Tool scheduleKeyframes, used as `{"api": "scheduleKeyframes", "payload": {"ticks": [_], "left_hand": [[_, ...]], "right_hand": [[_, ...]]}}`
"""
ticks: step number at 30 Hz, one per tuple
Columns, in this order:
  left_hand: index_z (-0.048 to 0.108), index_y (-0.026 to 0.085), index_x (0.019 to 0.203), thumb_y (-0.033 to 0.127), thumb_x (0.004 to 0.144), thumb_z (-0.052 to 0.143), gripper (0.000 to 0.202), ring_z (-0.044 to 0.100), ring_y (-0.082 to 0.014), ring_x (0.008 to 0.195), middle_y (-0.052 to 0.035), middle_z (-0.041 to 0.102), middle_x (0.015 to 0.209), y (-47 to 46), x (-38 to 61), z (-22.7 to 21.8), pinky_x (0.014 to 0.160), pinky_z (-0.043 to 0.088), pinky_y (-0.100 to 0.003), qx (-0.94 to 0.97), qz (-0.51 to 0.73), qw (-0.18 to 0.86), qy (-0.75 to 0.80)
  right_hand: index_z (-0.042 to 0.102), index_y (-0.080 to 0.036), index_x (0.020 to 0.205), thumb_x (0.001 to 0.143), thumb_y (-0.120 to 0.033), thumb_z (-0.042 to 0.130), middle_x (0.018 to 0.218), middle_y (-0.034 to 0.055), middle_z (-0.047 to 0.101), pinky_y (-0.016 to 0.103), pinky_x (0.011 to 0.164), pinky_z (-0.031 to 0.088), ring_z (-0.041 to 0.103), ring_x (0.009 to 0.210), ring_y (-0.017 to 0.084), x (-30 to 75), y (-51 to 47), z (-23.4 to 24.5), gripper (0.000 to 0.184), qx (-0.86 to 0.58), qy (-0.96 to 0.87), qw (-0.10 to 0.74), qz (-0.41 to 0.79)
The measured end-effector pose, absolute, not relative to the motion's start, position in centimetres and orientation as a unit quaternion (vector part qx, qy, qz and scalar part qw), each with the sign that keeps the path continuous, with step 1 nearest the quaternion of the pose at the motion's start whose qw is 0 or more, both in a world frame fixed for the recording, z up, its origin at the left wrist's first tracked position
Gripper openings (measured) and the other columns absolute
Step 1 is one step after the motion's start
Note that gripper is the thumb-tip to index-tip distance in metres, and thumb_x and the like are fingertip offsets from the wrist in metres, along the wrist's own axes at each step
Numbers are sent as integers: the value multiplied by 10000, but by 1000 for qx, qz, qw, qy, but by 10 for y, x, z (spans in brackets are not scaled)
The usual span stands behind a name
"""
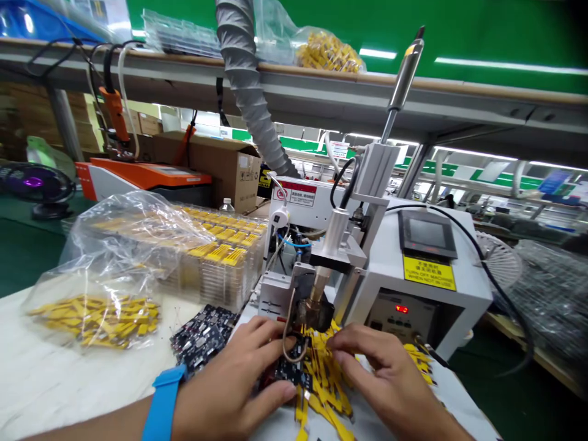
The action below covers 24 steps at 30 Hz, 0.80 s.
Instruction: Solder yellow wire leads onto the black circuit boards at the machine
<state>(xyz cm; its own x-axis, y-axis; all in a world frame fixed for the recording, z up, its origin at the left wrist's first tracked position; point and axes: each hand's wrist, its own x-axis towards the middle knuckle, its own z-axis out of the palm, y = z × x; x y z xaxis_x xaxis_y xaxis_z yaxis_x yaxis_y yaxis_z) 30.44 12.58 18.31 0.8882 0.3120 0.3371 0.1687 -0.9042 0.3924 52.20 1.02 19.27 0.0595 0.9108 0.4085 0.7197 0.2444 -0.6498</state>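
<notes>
My left hand [234, 380], with a blue wristband [164, 398], has its thumb and fingers on a black circuit board [289, 372] under the head of the bench machine [315, 306]. Beside it, my right hand [386, 373] is closed, thumb and index finger together at the edge of a pile of yellow flat strips [321, 367]. A strip seems to be in that pinch, but its end is hidden by the fingers. The strips spread beneath the machine head and toward the front. Left of the machine lies a stack of black circuit boards [204, 334].
A clear bag of yellow strips [96, 318] lies on the left, before stacked clear trays [220, 278]. On the right stands the control box [427, 245] with its screen. A grey hose [243, 73] hangs from above. An orange device [147, 174] stands behind.
</notes>
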Motion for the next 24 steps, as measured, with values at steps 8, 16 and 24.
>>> {"api": "scheduleKeyframes", "payload": {"ticks": [8,16,24], "left_hand": [[500,318,1314,304,905,593,420,373,-305,1282,-36,484,1378,132,302,191,1049,370,-517,961,167,181,127],[522,288,1291,243,882,592,417,420,-299,1251,-50,514,1347,130,302,189,1031,393,-510,955,187,191,130],[475,291,1337,253,914,546,430,441,-305,1242,-53,524,1357,128,300,178,1007,431,-515,959,212,140,123]], "right_hand": [[720,-223,922,910,-225,548,887,24,705,259,741,512,656,812,166,515,12,184,173,-580,-690,418,115],[703,-196,934,914,-170,524,833,36,682,266,689,519,644,754,162,517,15,179,181,-568,-704,422,72],[714,-165,1032,877,-59,433,907,96,637,283,697,533,623,819,177,522,16,169,337,-533,-752,388,28]]}}
